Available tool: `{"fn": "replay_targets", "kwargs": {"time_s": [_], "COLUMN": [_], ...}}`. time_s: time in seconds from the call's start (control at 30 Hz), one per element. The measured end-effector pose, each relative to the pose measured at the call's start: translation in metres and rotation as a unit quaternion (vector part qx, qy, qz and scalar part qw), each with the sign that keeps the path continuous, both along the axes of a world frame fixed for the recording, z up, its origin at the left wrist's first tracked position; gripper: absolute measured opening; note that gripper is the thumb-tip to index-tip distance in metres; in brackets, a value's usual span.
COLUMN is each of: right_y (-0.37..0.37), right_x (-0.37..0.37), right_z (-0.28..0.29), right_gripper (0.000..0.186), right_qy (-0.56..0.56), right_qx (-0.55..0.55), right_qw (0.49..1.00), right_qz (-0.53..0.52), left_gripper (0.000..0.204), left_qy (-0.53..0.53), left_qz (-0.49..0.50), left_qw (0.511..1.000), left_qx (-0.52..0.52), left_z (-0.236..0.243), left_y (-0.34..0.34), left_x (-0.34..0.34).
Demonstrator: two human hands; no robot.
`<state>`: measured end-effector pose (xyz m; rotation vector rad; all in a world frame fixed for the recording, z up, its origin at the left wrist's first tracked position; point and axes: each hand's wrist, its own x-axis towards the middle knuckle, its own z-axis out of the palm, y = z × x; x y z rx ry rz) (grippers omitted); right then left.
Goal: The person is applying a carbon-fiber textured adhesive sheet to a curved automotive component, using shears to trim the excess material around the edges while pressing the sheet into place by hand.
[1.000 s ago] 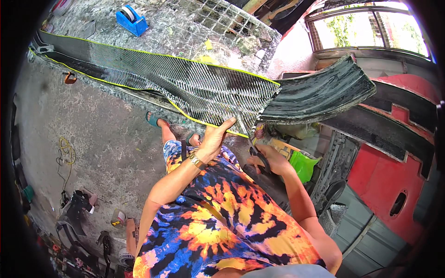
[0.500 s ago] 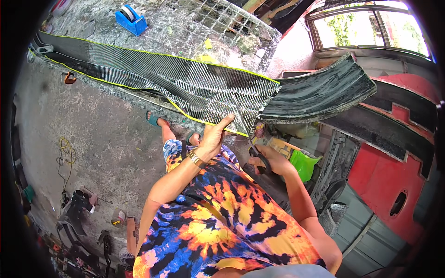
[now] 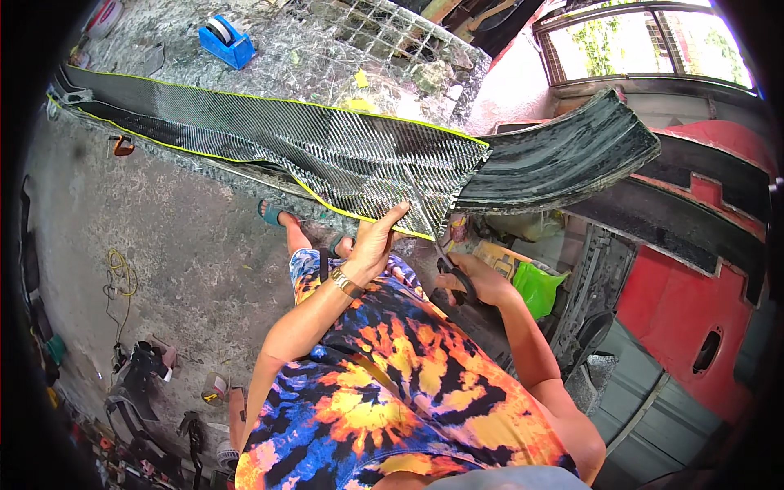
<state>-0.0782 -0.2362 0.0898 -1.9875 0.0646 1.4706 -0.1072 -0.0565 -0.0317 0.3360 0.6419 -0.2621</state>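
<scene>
A long strip of woven black-and-silver carbon-fibre cloth, edged with yellow tape, lies along a curved dark mould whose right end sticks out bare. My left hand pinches the cloth's near edge, thumb on top and fingers beneath. In my right hand are scissors with black handles, fingers wrapped round the loops. One blade lies over the cloth close to its right end, just right of my left thumb; the other blade is hidden. The cloth's right edge looks frayed.
On the worktable stand a blue tape dispenser and a wire grid. An orange clamp sits at the table's near edge. Right of me are a bright green bag and red panels. A yellow cord lies on the floor.
The view has shifted very slightly. Both hands, the cloth and the scissors keep nearly the same places; the scissors' visible blade looks a little shifted over the cloth.
</scene>
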Motion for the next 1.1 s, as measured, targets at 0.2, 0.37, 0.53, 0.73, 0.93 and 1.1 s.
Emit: {"fn": "replay_targets", "kwargs": {"time_s": [0.2,0.37,0.53,0.73,0.93,1.1], "right_y": [0.003,0.0,-0.001,0.002,0.006,0.002], "right_x": [0.0,0.001,0.002,0.004,0.007,0.008], "right_z": [0.003,0.003,0.005,0.005,0.003,-0.003], "right_gripper": [0.033,0.031,0.029,0.028,0.028,0.026], "right_qy": [0.0,-0.014,-0.019,0.005,0.004,0.004], "right_qx": [0.015,0.009,0.019,0.028,0.046,0.043], "right_qw": [1.0,1.0,0.999,1.0,0.999,0.999], "right_qz": [-0.013,0.013,0.031,0.001,-0.014,-0.012], "left_gripper": [0.03,0.027,0.028,0.027,0.027,0.027], "left_qy": [-0.004,-0.005,-0.024,-0.03,-0.025,-0.016], "left_qz": [-0.003,-0.008,0.004,0.003,-0.002,0.001], "left_qw": [1.0,1.0,0.999,0.999,0.999,1.0], "left_qx": [0.014,0.028,0.029,0.021,0.028,0.024], "left_z": [0.003,0.006,0.008,0.006,0.007,0.01], "left_y": [0.001,0.001,0.002,0.001,0.003,0.002], "left_x": [0.0,0.0,0.001,0.001,0.0,0.0]}}
